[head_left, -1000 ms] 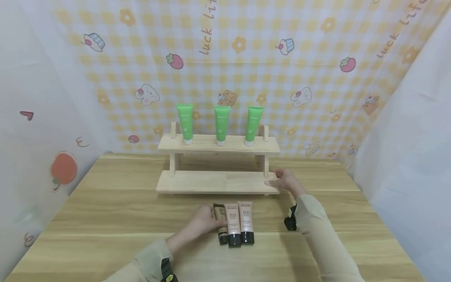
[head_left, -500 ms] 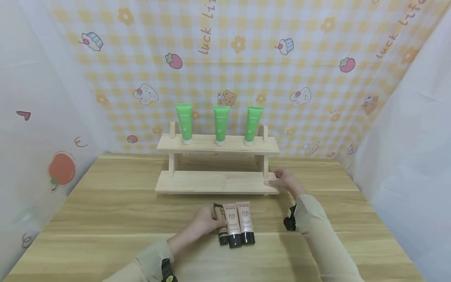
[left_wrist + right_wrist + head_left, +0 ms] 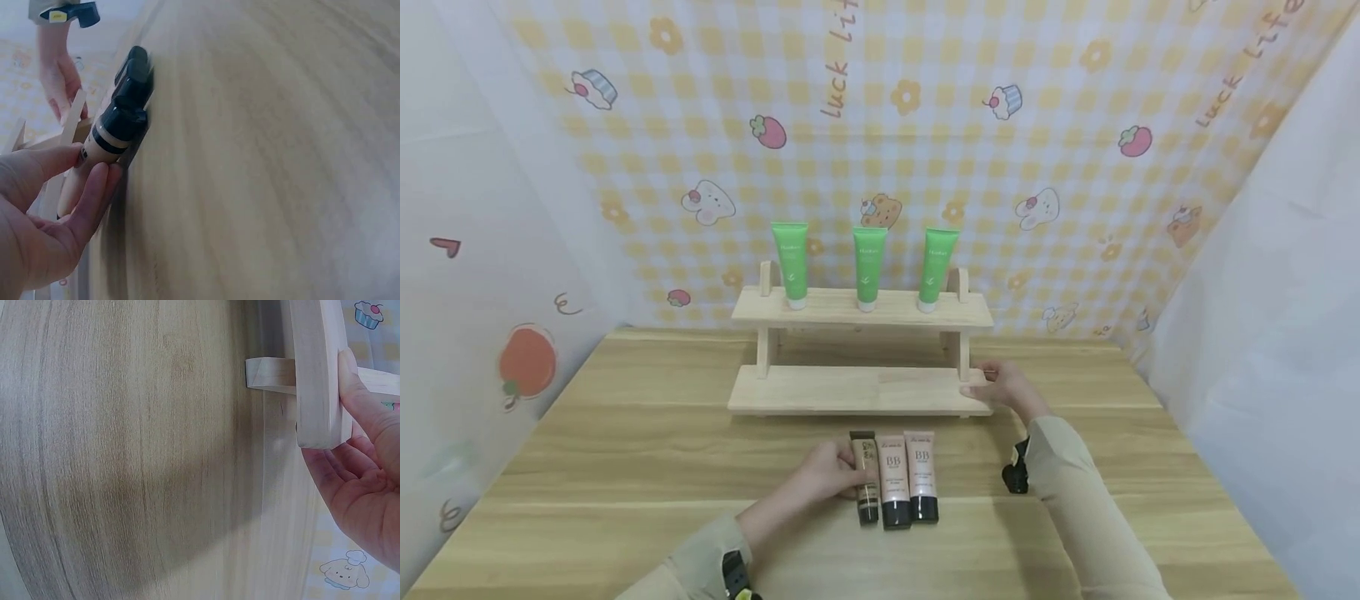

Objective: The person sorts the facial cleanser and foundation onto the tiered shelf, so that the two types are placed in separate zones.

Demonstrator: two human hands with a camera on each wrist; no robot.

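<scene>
My left hand [image 3: 829,471] pinches a slim tan tube with a black cap [image 3: 867,482] between thumb and fingers. In the left wrist view the capped end of that tube [image 3: 115,128] tips up off the wooden tabletop. Two pink BB cream tubes [image 3: 893,483] with black caps lie side by side just right of it. My right hand [image 3: 1011,389] grips the right end of the lower board of a two-tier wooden shelf [image 3: 820,389]. In the right wrist view the thumb lies on top of the board [image 3: 319,375] and the fingers curl beneath.
Three green tubes [image 3: 868,267] stand spaced along the shelf's upper board [image 3: 827,315]. A yellow checked cloth [image 3: 910,158] hangs behind the table [image 3: 662,467], and white cloth [image 3: 1262,292] hangs at both sides.
My left hand has shifted slightly left with the tan tube, which now stands apart from the pink tubes and turned straighter. The right hand keeps its grip on the shelf.
</scene>
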